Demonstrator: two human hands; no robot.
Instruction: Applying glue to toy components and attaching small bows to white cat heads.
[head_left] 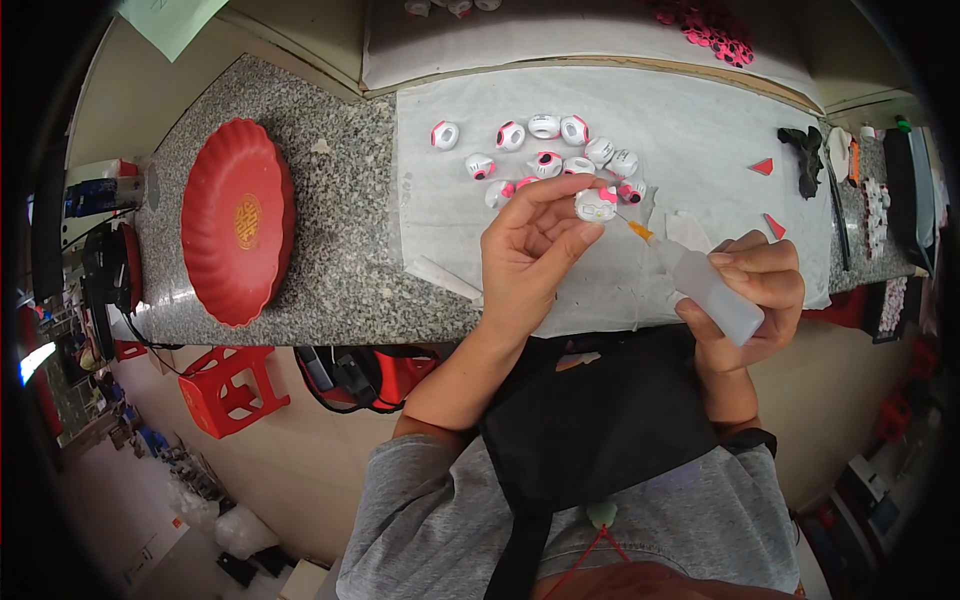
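Observation:
Between the thumb and fingers of my left hand (538, 240) is a small white figurine head (597, 206) with a pink bow and drawn face. My right hand (752, 290) grips a translucent squeeze bottle (712, 285), tilted, with an orange needle tip (640, 231). The thin needle points at the right side of the head; whether it touches I cannot tell. Just beyond my hands, several more white heads with pink parts (549, 164) lie loosely grouped on the white paper sheet (450, 215).
A red scalloped tray (238, 225) stands left on the speckled stone counter (340, 220). Small red pieces (763, 167), a black crumpled item (803, 160) and a black rod (838, 215) lie right. Pink pieces (715, 35) sit on the back ledge. A red stool (235, 390) stands below left.

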